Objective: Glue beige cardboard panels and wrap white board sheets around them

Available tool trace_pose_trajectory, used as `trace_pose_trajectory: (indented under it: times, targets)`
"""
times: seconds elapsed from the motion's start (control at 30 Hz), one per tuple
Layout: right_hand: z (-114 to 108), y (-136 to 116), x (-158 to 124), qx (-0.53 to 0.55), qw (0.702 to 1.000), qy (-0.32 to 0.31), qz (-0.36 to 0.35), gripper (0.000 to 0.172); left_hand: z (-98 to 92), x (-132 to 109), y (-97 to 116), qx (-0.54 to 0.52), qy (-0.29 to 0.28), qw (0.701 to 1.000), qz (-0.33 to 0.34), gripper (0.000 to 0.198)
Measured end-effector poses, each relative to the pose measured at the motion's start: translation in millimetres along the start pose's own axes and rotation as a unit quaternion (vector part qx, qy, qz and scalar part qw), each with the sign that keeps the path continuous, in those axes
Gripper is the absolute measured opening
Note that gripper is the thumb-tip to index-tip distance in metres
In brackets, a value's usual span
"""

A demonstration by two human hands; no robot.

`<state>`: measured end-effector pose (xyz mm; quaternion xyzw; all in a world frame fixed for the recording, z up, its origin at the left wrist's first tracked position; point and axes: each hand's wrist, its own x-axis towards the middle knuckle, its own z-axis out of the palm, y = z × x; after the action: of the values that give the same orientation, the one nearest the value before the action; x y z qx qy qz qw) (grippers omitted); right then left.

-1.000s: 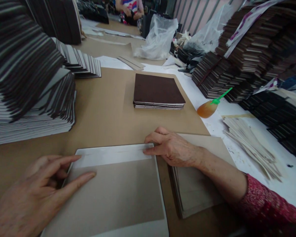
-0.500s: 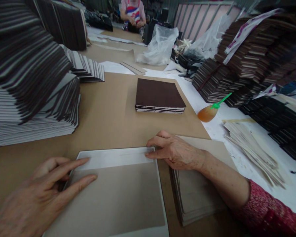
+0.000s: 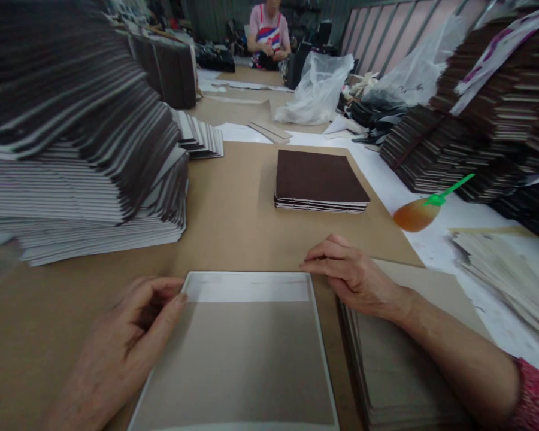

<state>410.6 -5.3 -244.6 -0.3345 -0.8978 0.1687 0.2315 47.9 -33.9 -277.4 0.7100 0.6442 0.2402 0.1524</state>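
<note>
Where the paper-covered table (image 3: pixel 233 215) runs away from the person, a tall slumped stack of dark and white covers (image 3: pixel 72 149) fills its left side and darker stacks (image 3: pixel 476 120) line the right. Straight ahead at the near edge lies a white sheet (image 3: pixel 247 287) with a grey board (image 3: pixel 238 359) flat on it, leaving a bare white strip along the far edge that runs left to right. A pile of grey boards (image 3: pixel 399 371) sits just beside it, under the right forearm, and a low stack of brown covers (image 3: pixel 318 176) lies farther out.

The sheet lies between the hands, one at each far corner and neither nearer. The left hand (image 3: pixel 121 347) curls at the left corner, thumb touching the edge; whether its grip has closed on the sheet I cannot tell. The right hand (image 3: pixel 354 278) rests with a released grip, fingertips at the right corner. An orange bottle (image 3: pixel 413 215) with a green cap lies to the right.
</note>
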Motion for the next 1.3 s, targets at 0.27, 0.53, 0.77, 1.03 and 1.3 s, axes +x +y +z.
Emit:
trace_pose_trajectory:
  times: [0.27, 0.53, 0.77, 1.03, 1.3]
  targets:
    - [8, -6, 4, -0.032, 0.997, -0.064, -0.04, 0.039, -8.3, -1, 6, -0.042, -0.003, 0.998, 0.037, 0.02]
    - [8, -6, 2, -0.06, 0.992, -0.114, -0.003, 0.035, -2.3, 1, 3, -0.028, -0.068, 0.996, 0.055, 0.024]
    - [5, -5, 2, -0.073, 0.993, -0.094, -0.003, 0.028, -2.8, 1, 2, -0.014, -0.081, 0.996, 0.045, 0.029]
    - [-10, 0, 0, -0.162, 0.985, 0.02, 0.048, 0.027, 1.9, 1, -13, 0.025, -0.078, 0.995, 0.058, 0.034]
    - [-26, -45, -11, -0.095, 0.973, -0.063, 0.199, 0.035, -3.6, -1, -9, -0.019, -0.065, 0.997, -0.046, 0.041]
